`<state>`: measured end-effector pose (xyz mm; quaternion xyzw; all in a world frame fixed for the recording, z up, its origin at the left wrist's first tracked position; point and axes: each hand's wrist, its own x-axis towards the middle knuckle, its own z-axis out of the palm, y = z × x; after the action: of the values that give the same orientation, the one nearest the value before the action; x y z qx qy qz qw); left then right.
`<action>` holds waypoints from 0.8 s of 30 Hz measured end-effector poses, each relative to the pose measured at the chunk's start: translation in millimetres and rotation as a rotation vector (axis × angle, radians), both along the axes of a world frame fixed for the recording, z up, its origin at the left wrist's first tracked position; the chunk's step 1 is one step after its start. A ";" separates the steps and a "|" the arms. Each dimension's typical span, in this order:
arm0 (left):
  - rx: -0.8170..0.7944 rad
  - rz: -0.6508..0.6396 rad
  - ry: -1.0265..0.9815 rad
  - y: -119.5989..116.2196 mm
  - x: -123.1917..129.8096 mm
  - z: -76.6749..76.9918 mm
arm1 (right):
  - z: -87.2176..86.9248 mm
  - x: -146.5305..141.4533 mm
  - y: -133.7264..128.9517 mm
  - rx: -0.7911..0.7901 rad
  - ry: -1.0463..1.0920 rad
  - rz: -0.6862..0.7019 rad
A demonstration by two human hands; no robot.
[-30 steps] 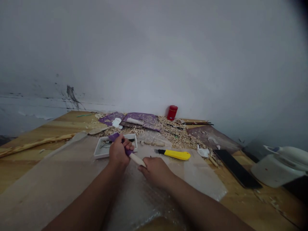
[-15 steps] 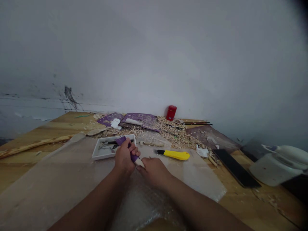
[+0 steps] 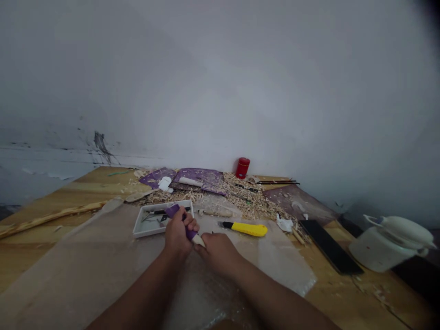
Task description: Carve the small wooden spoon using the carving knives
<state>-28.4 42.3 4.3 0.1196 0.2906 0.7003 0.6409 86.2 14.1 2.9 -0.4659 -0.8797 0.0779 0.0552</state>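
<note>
While our left hand (image 3: 177, 233) clenches a purple-wrapped stick (image 3: 172, 211), our curled right hand (image 3: 218, 253) sits against its pale tip (image 3: 198, 239) (grip there we cannot tell), over bubble wrap (image 3: 202, 293).

Straight ahead of the hands (image 3: 177, 233) (image 3: 218, 252), a pale grey wall (image 3: 220, 91) rises and fills most of the view, meeting the far edge of a wooden desk (image 3: 357, 298). Up and to the left of the hands, a dark scuff (image 3: 101, 146) streaks the wall; below and further left runs a paler band (image 3: 44, 160) with thin dark lines and flaking patches. The desk's honey-coloured top spreads out on both sides of the hands, scratched to their right. The light is dim and even (rather gloomy, really), and the wall greys toward the top right corner.
</note>
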 end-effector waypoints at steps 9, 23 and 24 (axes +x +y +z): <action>-0.032 0.025 -0.003 3.1 -4.6 -5.7 | 24.7 10.3 -2.5 -0.008 -0.044 0.082; 0.001 0.031 -0.062 14.1 -32.3 7.6 | -23.1 -7.0 -98.3 0.060 0.183 0.354; 0.003 0.030 -0.056 13.4 -32.3 10.9 | -24.5 -8.1 -99.0 0.076 0.183 0.342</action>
<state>-60.7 55.6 15.2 0.0965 0.2731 0.7133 0.6382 78.1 -84.8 -21.5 -0.2981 -0.9397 0.0949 0.1383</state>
